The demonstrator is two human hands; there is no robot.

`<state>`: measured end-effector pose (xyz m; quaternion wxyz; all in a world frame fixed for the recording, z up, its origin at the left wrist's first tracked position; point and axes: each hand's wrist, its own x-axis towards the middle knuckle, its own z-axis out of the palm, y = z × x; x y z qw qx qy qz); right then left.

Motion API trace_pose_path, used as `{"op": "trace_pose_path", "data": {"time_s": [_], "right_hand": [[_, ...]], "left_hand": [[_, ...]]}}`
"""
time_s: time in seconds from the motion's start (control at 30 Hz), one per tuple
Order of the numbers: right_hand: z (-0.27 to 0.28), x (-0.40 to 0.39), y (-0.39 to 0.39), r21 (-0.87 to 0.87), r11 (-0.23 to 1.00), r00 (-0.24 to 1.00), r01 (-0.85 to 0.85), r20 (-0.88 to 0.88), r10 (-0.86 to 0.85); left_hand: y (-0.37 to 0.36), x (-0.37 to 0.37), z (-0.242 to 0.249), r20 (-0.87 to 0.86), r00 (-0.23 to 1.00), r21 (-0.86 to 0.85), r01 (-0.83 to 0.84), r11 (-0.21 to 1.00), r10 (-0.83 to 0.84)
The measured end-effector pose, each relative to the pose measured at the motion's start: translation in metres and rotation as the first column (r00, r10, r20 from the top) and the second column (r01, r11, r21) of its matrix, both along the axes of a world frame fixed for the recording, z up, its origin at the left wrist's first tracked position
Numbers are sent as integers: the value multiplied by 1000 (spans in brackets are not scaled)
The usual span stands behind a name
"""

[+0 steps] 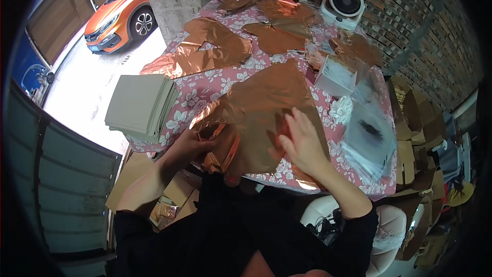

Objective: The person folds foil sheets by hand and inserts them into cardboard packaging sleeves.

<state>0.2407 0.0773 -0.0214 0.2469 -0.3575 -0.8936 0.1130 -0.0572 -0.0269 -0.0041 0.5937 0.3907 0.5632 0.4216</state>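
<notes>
A flat copper-coloured foil balloon (266,97) is spread over the near part of the table, its left side folded back on itself. My left hand (190,146) pinches the folded edge, with fingers partly hidden behind the crumpled foil. Above the right half of the balloon, my right hand (302,141) has its fingers apart and holds nothing; its reflection shows in the shiny surface. Near my left hand stands a stack of grey-green cardboard sheets (138,103).
More foil balloons (218,46) lie across the flowered tablecloth (197,95). To the right are a white box (336,76), transparent plastic bags (366,138) and a crumpled white piece (340,109). A fan (344,2) stands at the back. Below right is a white chair (387,231).
</notes>
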Motion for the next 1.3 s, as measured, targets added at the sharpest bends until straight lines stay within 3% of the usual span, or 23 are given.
{"op": "trace_pose_path", "data": {"time_s": [0.1, 0.17, 0.27, 0.5, 0.57, 0.7, 0.93, 1.03, 1.13, 1.23, 1.3], "right_hand": [[0, -22, -5, 12, 997, 991, -79, 108, 77], [-6, -31, -7, 33, 993, 986, -110, 130, 105], [-9, -39, -9, 59, 988, 975, -143, 180, 130], [-8, -36, -5, 36, 990, 976, -139, 175, 131], [-2, -26, 3, -6, 997, 989, -72, 127, 72], [6, 12, 21, -154, 987, 990, 38, -130, -58], [5, 55, 25, -293, 952, 924, 84, -336, -185], [9, 51, 19, -300, 950, 936, 89, -300, -182], [-2, 42, 17, -259, 964, 960, 61, -248, -128], [-7, 30, 14, -263, 964, 982, 29, -172, -76], [-9, 22, 14, -248, 969, 988, 9, -144, -46]], "left_hand": [[1, -4, -2, -19, 1000, -52, 5, 999, -6], [3, -13, -9, -114, 989, -158, 77, 984, -96], [0, 3, 11, -23, 1000, -42, 20, 999, -21], [3, -8, -3, -46, 995, -81, 84, 993, -88], [4, -8, -19, -35, 999, 34, -3, 999, 4], [3, -4, 0, -44, 999, -50, -7, 999, 5], [5, -3, 2, -146, 988, -87, 46, 995, -59], [4, 4, 5, -48, 997, -63, -62, 996, 59], [6, 1, 5, -41, 999, -33, -36, 999, 34], [6, -7, -1, -106, 991, -136, 70, 988, -84], [5, 2, -2, 7, 1000, 20, -24, 1000, 24]]}}
